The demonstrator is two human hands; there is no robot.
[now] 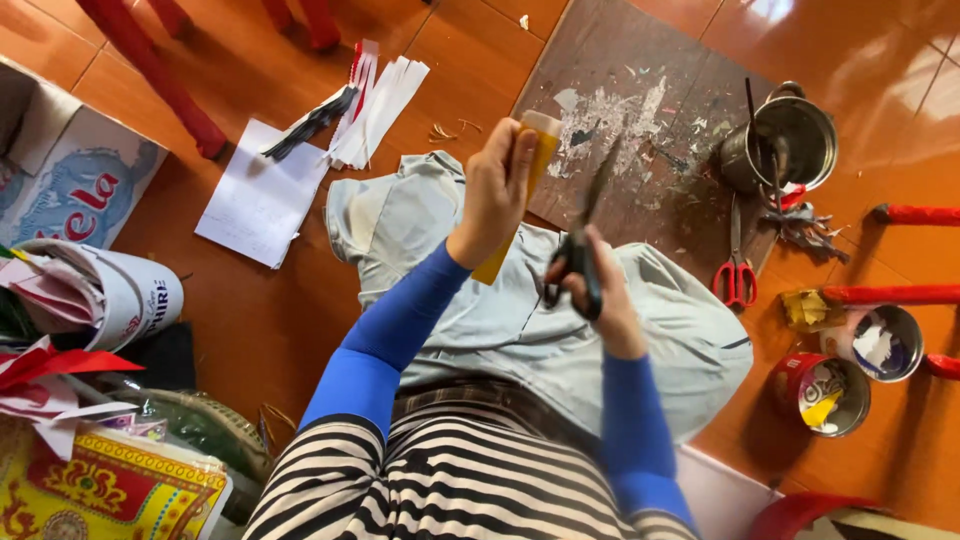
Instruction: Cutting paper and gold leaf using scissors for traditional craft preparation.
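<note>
Two round metal tins (850,370) at 4 o'clock, red-handled scissors (736,272) at 3. Left hand (495,190) grips yellow paper strip (525,190); right hand (600,300) closed on black scissors (585,235) beside it.

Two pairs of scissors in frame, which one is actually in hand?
The dark-handled scissors, gripped in the right hand with blades pointing up beside the yellow paper strip in the left hand. The red-handled scissors lie untouched on the brown board.

Bright blue close-fitting sleeves (400,330) run down both arms to the wrists. Over them is a black-and-white horizontally striped top (440,480); light grey-blue trousers (520,320), probably cotton, cover the legs.
</note>
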